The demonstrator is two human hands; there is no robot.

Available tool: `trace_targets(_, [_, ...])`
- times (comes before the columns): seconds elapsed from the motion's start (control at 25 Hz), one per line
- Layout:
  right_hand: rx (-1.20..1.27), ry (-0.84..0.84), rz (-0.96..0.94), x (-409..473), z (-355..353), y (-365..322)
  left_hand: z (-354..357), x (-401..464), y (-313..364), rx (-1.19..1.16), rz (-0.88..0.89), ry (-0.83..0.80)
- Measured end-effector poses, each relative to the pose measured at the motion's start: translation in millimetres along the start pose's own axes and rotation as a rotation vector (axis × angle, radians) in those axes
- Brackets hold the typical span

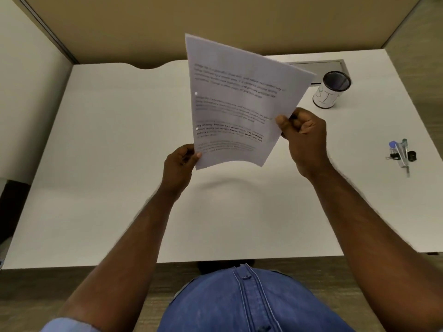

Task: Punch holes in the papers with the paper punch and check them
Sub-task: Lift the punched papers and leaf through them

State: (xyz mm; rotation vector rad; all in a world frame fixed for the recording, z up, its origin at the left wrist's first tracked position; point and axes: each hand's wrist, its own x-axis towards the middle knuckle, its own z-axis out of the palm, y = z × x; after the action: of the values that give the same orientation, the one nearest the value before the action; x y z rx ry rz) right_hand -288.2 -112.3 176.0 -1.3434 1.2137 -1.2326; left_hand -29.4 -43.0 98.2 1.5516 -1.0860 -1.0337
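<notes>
My left hand [179,161] pinches the papers [237,101] at their seven o'clock corner; my right hand [302,137] grips the four o'clock edge. They hang tilted above the table [107,164], two punched holes along the left margin. Cup [329,91] at two o'clock, pens [400,153] at three.

- The papers' [236,101] printed text is too blurred to read.
- Behind the papers, part of the grey tray [318,68] is hidden.
- Right of the papers, the small clutter [400,153] is indistinct.
</notes>
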Motion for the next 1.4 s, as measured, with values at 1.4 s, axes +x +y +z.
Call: trace_targets(1.4, [-0.165,0.018,0.170,-48.1,53.2,32.4,-10.4,-15.1,10.9,-0.330,0.122,0.031])
